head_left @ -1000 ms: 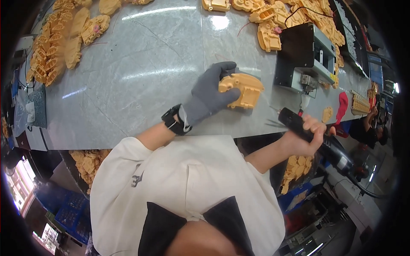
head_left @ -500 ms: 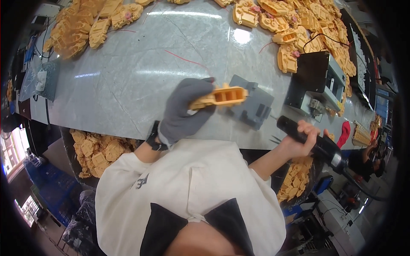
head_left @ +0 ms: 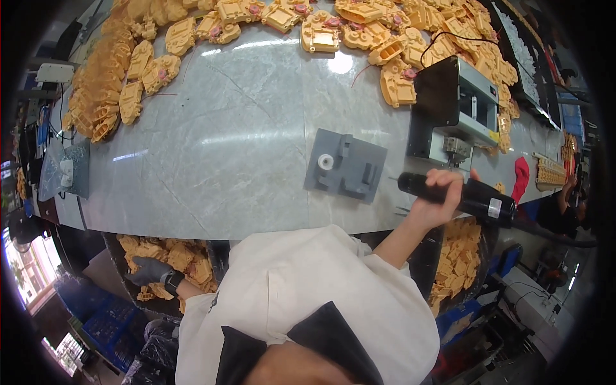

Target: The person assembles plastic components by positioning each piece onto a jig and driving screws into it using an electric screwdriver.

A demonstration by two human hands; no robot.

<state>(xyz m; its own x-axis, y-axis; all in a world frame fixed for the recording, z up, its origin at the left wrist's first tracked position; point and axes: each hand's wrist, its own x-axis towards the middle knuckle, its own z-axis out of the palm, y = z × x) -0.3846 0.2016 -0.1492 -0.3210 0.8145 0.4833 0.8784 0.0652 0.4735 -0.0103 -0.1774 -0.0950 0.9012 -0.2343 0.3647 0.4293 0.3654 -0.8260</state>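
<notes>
- Fixture (head_left: 343, 173): grey block on table (head_left: 250, 183), in front of the torso; white round piece (head_left: 326, 162) on its left side; nothing yellow seated in it
- Left hand (head_left: 147, 271): gloved, down at left bin (head_left: 220, 256), below the table's near edge; on the yellow parts (head_left: 179, 253) there; can't tell if fingers are spread or pinching one
- Right hand (head_left: 443, 191): bare, fingers wrapped round black driver (head_left: 481, 199); driver lies near level, tip pointing left at fixture, just short of it, not touching
- Machine (head_left: 436, 96): black and silver, beyond the driver; red cloth (head_left: 521, 176) off to its right
- More yellow housings (head_left: 321, 33): piled along the table's far edge; others in right bin, below right forearm
</notes>
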